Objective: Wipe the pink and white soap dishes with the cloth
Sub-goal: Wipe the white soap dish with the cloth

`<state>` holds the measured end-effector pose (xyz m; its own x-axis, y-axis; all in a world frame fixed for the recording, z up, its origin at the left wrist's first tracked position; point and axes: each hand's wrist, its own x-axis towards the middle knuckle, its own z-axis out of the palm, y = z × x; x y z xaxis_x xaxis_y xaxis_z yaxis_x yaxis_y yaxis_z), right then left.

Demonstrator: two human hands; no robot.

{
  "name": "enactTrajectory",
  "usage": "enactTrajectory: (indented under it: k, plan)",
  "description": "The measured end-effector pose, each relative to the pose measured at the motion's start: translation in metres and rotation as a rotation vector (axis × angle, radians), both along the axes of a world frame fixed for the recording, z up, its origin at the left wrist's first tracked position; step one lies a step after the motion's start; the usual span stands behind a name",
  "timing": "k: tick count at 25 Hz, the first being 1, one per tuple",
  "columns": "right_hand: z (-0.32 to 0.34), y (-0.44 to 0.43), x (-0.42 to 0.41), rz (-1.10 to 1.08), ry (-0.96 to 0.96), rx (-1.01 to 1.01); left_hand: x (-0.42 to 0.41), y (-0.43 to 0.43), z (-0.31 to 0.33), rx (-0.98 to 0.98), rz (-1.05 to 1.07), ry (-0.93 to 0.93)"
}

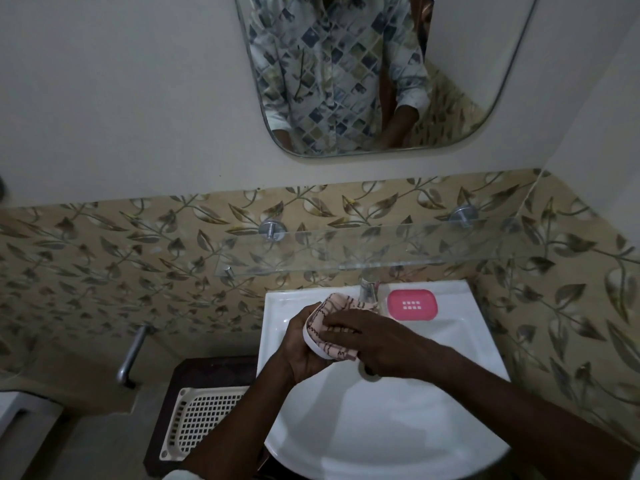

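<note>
**No legible writing in view**

The pink oval plastic soap dish [412,304] on the rim of the white ceramic basin [398,427] shows only a small grid of pale square holes, not letters or figures. The pale pink cloth [346,302] bears dark stitched lines and zigzags that spell nothing. The visible edge of the white plastic soap dish [309,338] is plain. The beige wall tiles [138,244] carry a leaf pattern only, and no brand mark can be made out on the basin.
</note>
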<state>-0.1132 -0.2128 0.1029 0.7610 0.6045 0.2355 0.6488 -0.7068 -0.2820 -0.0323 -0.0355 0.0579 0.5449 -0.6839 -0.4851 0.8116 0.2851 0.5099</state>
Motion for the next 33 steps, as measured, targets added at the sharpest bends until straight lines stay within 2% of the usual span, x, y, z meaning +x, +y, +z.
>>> enactTrajectory:
  k: [3,5,8,10,13,16,19,22,24,26,28,30,31,33]
  plan:
    - [0.002,-0.018,0.015,-0.077,0.006,0.021,0.001,0.004,0.0,0.052,-0.051,-0.048]
    - [0.0,-0.009,0.017,-0.149,-0.06,0.089,0.004,0.004,0.002,0.081,-0.069,-0.085]
    - [-0.016,0.013,0.003,-0.043,-0.165,0.08,0.004,0.006,0.003,0.084,-0.058,0.012]
    - [-0.013,0.009,0.007,0.056,-0.218,0.072,-0.002,0.006,0.002,0.095,-0.091,-0.004]
    - [-0.006,-0.005,0.019,-0.037,-0.312,0.091,-0.005,-0.003,0.01,0.045,-0.104,-0.015]
    - [-0.017,0.008,0.009,-0.103,-0.218,0.191,0.0,-0.003,0.01,0.033,-0.038,0.013]
    - [-0.023,0.0,0.01,0.009,-0.35,0.093,0.004,0.001,0.005,0.036,-0.077,0.074]
    - [-0.02,-0.009,0.018,-0.143,-0.41,0.072,0.006,-0.004,0.009,0.073,-0.074,0.07]
    - [-0.019,-0.007,0.014,-0.215,-0.299,0.092,0.009,-0.004,0.013,0.114,-0.082,-0.018]
    - [-0.013,-0.003,0.009,-0.195,-0.178,0.104,0.008,-0.004,0.018,0.193,-0.083,-0.086]
    - [-0.006,0.001,0.007,-0.244,-0.033,0.197,0.002,-0.008,0.02,0.225,-0.024,-0.124]
    - [-0.002,0.011,0.002,-0.379,0.255,0.456,-0.005,-0.017,0.014,0.288,0.098,-0.183]
    - [-0.001,0.017,0.001,-0.448,0.414,0.663,-0.008,-0.022,0.012,0.315,0.172,-0.223]
    - [0.0,0.026,0.002,-0.622,0.697,1.135,-0.014,-0.026,0.003,0.314,0.305,-0.465]
